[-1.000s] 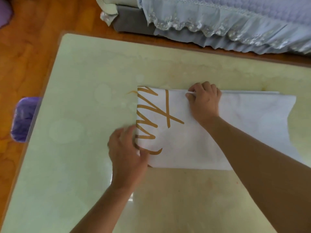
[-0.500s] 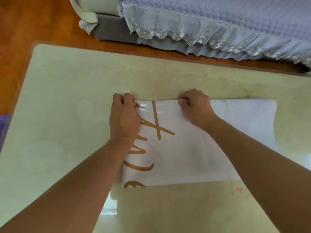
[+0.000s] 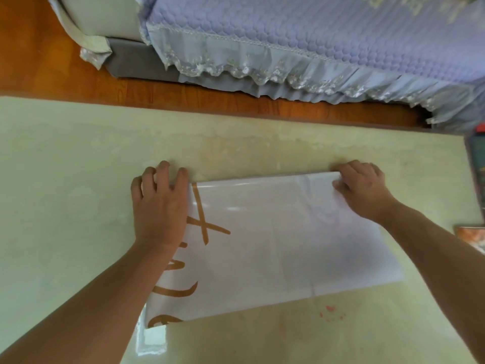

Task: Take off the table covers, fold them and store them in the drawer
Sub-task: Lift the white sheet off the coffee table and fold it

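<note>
A white table cover (image 3: 288, 245) with brown lettering lies folded on the pale glossy table (image 3: 65, 206), one short end toward each hand. My left hand (image 3: 160, 206) sits on its far left corner, fingers curled down over the edge and gripping it. At the far right corner, my right hand (image 3: 363, 191) pinches the cover, thumb on top and fingers curled over the far edge. Both forearms reach in from the near side, and the left one hides part of the lettering.
A sofa or bed with a lilac quilted, lace-trimmed cover (image 3: 315, 43) stands beyond the table across a strip of wooden floor (image 3: 39, 61). A dark flat object (image 3: 476, 174) and an orange-patterned item (image 3: 472, 236) lie at the table's right edge. Small red marks (image 3: 330, 311) dot the tabletop.
My left hand moved from the cover's near left side up to its far left corner. My right hand slid along the far edge to the right corner. The view shifted rightward.
</note>
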